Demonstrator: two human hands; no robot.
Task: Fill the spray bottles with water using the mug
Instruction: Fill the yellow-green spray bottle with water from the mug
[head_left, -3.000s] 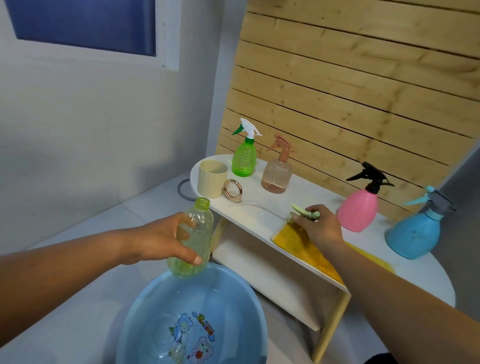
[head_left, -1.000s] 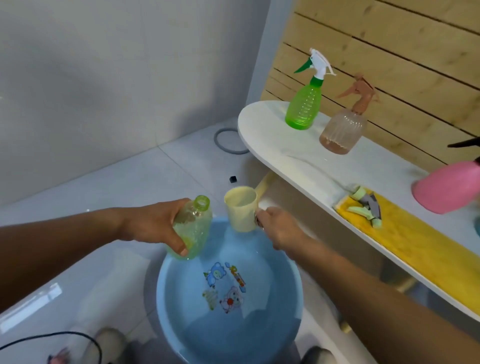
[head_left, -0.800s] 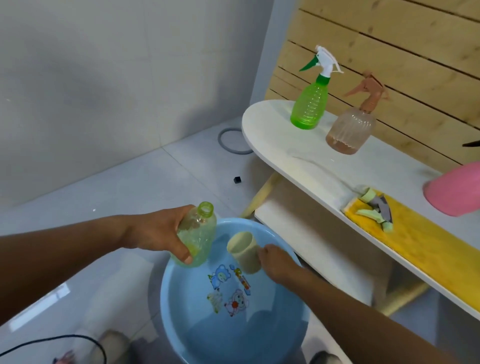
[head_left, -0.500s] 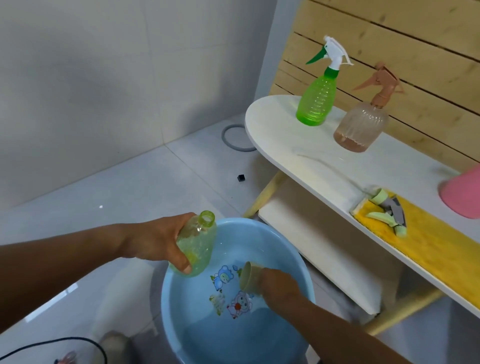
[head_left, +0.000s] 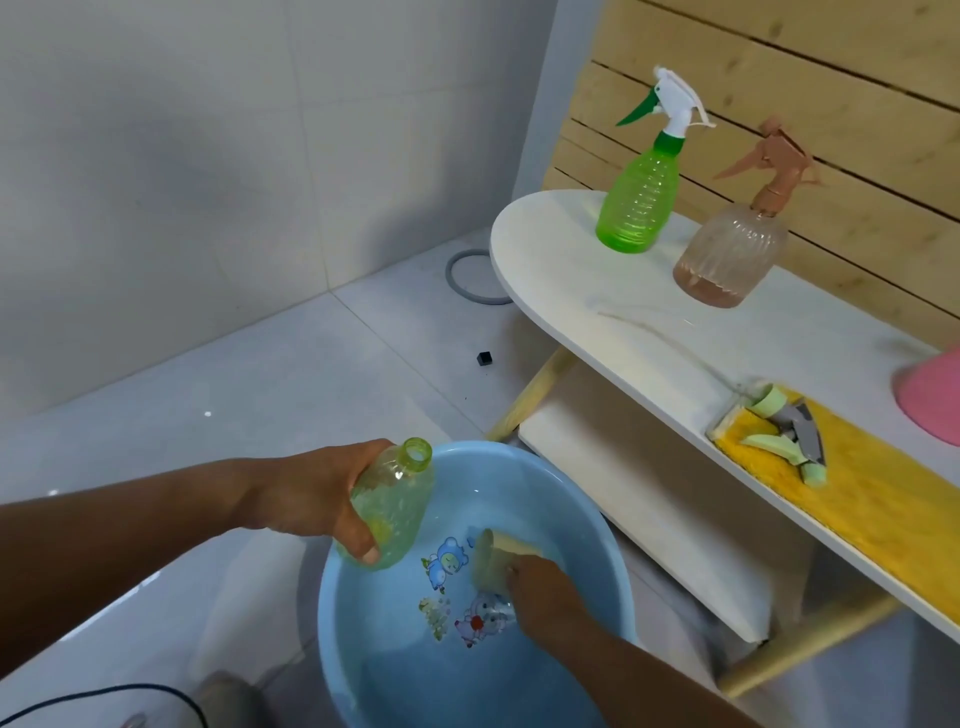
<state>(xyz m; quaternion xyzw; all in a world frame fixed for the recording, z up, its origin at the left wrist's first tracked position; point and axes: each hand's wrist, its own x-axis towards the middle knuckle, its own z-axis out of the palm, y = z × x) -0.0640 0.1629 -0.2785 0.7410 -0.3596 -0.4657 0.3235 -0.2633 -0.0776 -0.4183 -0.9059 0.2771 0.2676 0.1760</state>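
Three seconds ago the right hand (head_left: 540, 587) was up on the white table, by the sprayer top on the yellow cloth. Then it took the cream plastic mug (head_left: 493, 564) off the table and held it upright over the round blue plastic basin (head_left: 597, 525). Now the mug lies tipped on its side, down in the water of the basin, with the right hand gripping it there. The left hand (head_left: 317, 493) has tilted the open, clear green plastic bottle (head_left: 397, 506) a bit more.
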